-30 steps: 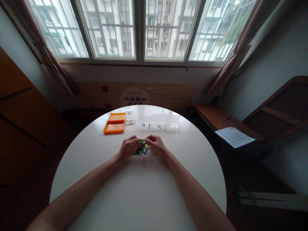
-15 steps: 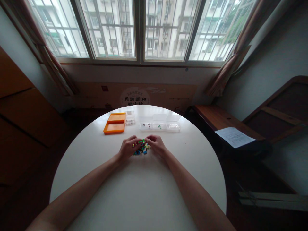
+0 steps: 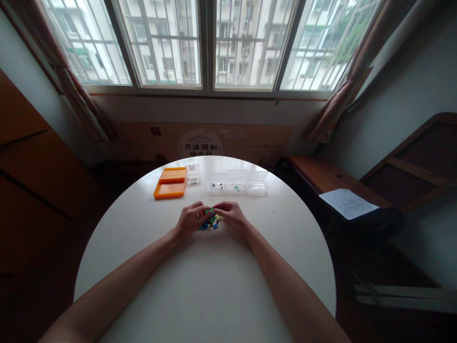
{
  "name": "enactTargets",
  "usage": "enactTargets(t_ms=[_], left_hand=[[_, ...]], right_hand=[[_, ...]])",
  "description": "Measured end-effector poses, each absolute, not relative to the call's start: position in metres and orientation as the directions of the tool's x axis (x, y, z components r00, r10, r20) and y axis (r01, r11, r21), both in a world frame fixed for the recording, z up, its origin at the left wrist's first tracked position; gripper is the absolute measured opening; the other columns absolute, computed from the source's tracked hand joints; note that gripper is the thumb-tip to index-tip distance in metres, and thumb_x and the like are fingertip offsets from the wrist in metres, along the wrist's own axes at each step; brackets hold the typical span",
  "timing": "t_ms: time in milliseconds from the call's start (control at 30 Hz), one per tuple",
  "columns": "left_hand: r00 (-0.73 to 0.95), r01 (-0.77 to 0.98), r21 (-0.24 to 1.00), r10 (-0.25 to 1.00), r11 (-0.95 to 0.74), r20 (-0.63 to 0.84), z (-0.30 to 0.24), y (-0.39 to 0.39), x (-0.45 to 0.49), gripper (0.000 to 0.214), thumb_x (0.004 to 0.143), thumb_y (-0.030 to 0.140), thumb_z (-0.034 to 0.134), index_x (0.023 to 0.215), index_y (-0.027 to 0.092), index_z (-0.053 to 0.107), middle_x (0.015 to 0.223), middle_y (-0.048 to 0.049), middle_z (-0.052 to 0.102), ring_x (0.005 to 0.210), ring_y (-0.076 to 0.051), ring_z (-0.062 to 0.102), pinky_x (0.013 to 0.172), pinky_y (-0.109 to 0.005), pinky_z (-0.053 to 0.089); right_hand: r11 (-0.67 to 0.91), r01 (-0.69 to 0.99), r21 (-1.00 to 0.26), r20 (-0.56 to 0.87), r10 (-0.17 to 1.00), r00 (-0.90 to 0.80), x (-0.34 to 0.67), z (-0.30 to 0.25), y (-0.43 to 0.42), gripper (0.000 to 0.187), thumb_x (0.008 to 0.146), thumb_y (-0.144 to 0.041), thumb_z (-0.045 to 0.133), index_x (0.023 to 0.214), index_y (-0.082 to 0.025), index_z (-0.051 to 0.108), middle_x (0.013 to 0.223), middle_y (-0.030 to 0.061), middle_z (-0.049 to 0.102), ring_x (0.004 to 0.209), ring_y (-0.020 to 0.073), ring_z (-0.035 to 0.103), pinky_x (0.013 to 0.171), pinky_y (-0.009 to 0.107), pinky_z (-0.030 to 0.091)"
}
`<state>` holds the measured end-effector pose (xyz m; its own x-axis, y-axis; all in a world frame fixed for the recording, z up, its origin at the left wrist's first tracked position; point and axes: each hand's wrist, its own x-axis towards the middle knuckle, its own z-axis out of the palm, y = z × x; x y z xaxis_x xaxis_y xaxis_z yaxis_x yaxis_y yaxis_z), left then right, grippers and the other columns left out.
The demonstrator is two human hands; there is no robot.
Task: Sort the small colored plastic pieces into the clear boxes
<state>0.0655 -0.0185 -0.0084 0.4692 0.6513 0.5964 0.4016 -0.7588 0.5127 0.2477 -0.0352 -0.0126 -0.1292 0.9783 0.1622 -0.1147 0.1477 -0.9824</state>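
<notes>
A small pile of toy building bricks in blue, green, yellow and dark colours lies on the white round table. My left hand curves over the left side of this heap, fingers bent inward and drawn together. From the other side my right hand reaches in, its thumb and fingertips pinched close to a bright green piece. The fingertips of both hands nearly meet above the bricks. What either hand grips is too small to make out.
Beyond the hands, an orange tray stands left beside a small clear case. A row of clear lidded boxes sits to the right, a few tiny dark and green pieces inside. A paper sheet rests on a wooden bench.
My right fingertips have shifted slightly left, closer to my left hand over the pile. The left hand, tray and boxes stay where they were.
</notes>
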Motion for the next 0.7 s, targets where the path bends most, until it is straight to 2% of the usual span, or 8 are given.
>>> enactTargets(t_ms=[700], left_hand=[[0.471,0.399,0.523,0.658,-0.753,0.588,-0.0064,-0.0201,0.0659,0.019,0.083,0.032,0.057,0.089,0.018,0.068,0.073,-0.0012,0.058,0.06,-0.008,0.054,0.059,-0.018,0.043]], right_hand=[[0.146,-0.092,-0.985,0.156,0.981,-0.115,0.2484,-0.0143,-0.035,0.026,0.058,-0.034,0.075,0.075,-0.014,0.071,0.07,0.004,0.069,0.063,0.0142,0.06,0.062,0.027,0.046]])
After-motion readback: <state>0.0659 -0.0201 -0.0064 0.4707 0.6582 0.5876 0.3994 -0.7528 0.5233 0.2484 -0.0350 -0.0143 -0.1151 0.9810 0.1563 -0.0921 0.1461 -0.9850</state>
